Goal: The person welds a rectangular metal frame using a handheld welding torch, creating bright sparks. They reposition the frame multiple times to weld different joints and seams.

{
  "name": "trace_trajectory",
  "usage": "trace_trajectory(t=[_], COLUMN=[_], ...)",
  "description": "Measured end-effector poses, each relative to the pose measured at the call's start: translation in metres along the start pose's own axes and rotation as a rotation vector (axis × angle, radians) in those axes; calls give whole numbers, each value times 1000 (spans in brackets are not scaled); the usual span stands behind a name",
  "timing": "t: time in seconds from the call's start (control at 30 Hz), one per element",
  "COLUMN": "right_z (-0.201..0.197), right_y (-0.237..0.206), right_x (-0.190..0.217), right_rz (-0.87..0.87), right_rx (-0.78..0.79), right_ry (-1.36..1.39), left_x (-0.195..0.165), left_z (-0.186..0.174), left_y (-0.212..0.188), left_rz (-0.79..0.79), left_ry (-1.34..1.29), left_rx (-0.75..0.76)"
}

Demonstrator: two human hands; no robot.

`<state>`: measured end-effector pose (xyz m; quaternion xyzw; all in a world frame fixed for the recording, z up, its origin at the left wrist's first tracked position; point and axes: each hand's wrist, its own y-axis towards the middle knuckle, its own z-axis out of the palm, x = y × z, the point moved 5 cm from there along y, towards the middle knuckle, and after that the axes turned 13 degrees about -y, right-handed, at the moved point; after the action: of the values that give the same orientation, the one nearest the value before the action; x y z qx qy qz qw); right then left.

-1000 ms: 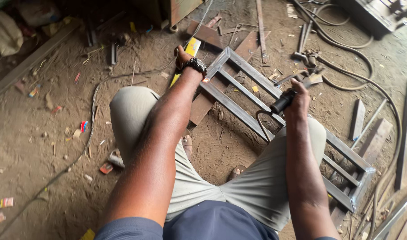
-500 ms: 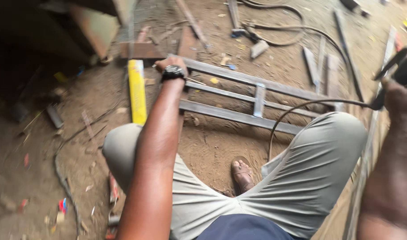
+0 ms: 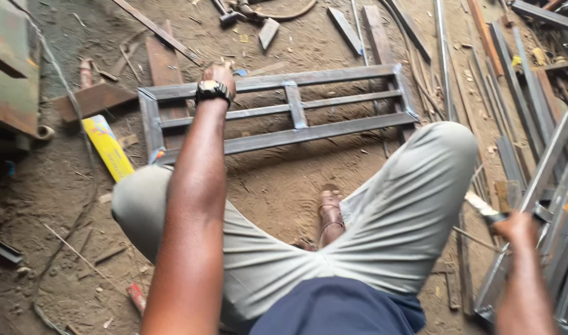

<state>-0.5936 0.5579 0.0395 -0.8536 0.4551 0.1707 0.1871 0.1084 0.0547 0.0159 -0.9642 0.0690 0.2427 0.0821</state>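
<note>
**Steadying the frame, tool held off to the side**

Squarely over the top rail, the left hand [image 3: 219, 75] presses down on the grey steel frame [image 3: 278, 115], which lies flat on the dirt floor [image 3: 278, 186] just ahead of the person's knees; whether the fingers curl round the rail cannot be told, since the wrist and its black watch [image 3: 212, 91] hide them. The right hand [image 3: 516, 228] is closed around a thin pale-tipped tool [image 3: 482, 206], held low and well apart from the frame, beside a stack of steel frames [image 3: 554, 186] at the right edge.

To do this well, the person would likely keep weight on the rail so the frame cannot shift, and bring the tool in only once the grip is steady.

Counted: one frame under the hand, with three long rails and one short upright between them; one yellow bar [image 3: 107, 147] lying just left of it; one sandalled foot [image 3: 330, 214] visible between the knees; one watch; two hands.
</note>
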Motion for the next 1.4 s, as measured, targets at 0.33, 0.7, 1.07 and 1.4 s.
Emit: trace_trajectory(t=[0.33,0.7,1.07,1.4], right_z=[137,94,-317,-112], right_y=[-116,-137,-4,-53], right_x=[145,220,289,484], right_rz=[231,119,-985,-1014], right_rx=[254,-233,-424,77], right_ry=[1237,1619,537,-442], left_x=[48,109,111,104], left_z=[-26,-55,57,124], left_y=[-26,-79,-96,-169], left_rz=[156,2,-166,-75], left_ry=[308,382,297,99], left_rx=[-106,105,338,156])
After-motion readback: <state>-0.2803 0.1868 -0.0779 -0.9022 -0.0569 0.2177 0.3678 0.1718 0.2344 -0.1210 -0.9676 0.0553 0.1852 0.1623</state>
